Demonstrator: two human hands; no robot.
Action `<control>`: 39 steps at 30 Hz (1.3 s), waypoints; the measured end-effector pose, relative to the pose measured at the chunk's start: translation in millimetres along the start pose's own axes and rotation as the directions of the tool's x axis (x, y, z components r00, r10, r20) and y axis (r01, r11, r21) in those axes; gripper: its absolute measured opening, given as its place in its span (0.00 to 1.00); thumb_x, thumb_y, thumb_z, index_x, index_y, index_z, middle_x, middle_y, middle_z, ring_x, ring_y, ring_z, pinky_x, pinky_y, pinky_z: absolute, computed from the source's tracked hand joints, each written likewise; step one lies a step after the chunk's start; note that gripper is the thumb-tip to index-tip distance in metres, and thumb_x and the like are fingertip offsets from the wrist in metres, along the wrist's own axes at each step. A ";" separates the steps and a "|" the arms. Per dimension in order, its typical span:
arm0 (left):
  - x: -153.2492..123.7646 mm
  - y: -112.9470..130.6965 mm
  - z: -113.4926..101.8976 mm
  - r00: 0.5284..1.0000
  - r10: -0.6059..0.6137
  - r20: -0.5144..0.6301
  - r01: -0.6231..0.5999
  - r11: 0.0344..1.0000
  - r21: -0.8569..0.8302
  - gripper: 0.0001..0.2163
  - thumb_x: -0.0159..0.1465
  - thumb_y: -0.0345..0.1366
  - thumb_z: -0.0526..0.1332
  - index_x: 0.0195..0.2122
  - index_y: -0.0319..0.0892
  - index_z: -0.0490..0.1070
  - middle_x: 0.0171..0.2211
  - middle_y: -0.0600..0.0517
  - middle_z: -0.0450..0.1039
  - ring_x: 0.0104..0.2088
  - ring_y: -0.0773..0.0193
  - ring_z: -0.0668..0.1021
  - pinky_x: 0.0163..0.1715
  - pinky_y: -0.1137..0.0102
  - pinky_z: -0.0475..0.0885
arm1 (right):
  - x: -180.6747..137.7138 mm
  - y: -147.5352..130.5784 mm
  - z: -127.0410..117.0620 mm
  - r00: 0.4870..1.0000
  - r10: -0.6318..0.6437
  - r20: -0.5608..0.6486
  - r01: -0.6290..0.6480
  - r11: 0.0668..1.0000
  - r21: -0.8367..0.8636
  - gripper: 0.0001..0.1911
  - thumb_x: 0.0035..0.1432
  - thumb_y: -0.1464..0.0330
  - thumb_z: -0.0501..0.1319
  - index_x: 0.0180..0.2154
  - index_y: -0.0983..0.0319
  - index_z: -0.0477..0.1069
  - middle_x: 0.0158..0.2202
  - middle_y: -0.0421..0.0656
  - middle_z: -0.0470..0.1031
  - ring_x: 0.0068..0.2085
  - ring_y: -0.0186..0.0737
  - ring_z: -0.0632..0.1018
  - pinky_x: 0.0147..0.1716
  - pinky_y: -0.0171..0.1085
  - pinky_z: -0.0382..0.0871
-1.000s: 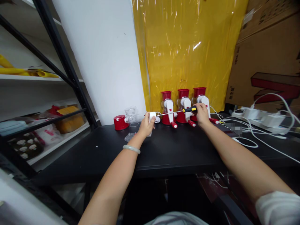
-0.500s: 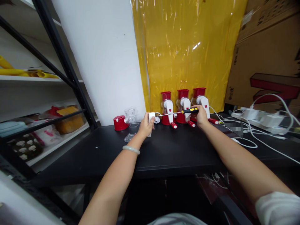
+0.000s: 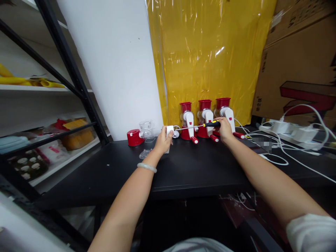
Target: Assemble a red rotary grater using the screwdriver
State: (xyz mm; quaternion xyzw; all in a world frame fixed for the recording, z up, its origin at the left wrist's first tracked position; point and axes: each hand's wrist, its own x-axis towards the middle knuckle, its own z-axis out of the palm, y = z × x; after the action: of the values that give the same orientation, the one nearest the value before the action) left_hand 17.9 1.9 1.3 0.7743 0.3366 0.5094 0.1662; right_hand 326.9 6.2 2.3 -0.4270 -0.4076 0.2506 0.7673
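My left hand (image 3: 163, 140) is closed around a white plastic part (image 3: 170, 130), which looks like the crank arm of a grater, with a round white end on its right side. My right hand (image 3: 225, 129) grips the black and yellow handle of a screwdriver (image 3: 212, 124). The screwdriver's long thin shaft points left, and its tip meets the round end of the white part or lies just in front of it; I cannot tell which. Behind the shaft stand three red and white rotary graters (image 3: 188, 120) with red-tipped crank handles.
Left of my hands are a red grater base (image 3: 135, 137), a clear plastic housing (image 3: 146, 129) and a clear flat piece (image 3: 145, 154) on the black table (image 3: 194, 171). White cables, a power strip (image 3: 294, 134) and a dark device lie at right. A cardboard box (image 3: 296, 66) stands behind them.
Both hands keep their hold and nearly the same place. The right hand and the screwdriver handle have shifted very slightly to the left; the fingers look a little turned.
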 end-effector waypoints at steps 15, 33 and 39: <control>-0.5 2.0 -1.7 1.000 -0.007 -0.005 0.007 0.999 0.033 0.17 0.70 0.54 0.50 0.43 0.45 0.60 0.20 0.60 0.67 0.19 0.65 0.74 0.26 0.70 0.69 | 1.0 2.7 -1.3 0.990 -0.136 0.038 0.135 0.990 0.024 0.14 0.57 0.54 0.59 0.36 0.57 0.65 0.28 0.37 0.71 0.18 0.31 0.67 0.15 0.32 0.60; -0.5 -0.1 -0.3 1.000 -0.019 -0.009 0.018 0.999 -0.026 0.16 0.69 0.53 0.51 0.41 0.45 0.59 0.21 0.60 0.68 0.19 0.67 0.74 0.24 0.71 0.69 | -0.1 2.7 0.9 0.993 -0.120 0.012 0.119 0.990 0.070 0.18 0.57 0.50 0.61 0.34 0.57 0.64 0.25 0.35 0.70 0.17 0.29 0.67 0.14 0.30 0.59; -0.2 0.6 -0.9 1.000 -0.003 -0.024 0.002 1.000 -0.028 0.17 0.69 0.55 0.51 0.40 0.45 0.59 0.21 0.59 0.68 0.19 0.66 0.74 0.24 0.70 0.69 | 1.1 4.5 -0.8 0.996 -0.090 0.021 0.089 0.995 0.047 0.24 0.54 0.44 0.63 0.31 0.58 0.64 0.20 0.34 0.68 0.16 0.28 0.67 0.13 0.29 0.61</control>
State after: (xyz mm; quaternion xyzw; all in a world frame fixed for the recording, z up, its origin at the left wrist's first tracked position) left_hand 17.2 1.3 1.9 0.7652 0.3325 0.5232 0.1736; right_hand 328.0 9.0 -1.3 -0.3876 -0.4291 0.2303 0.7827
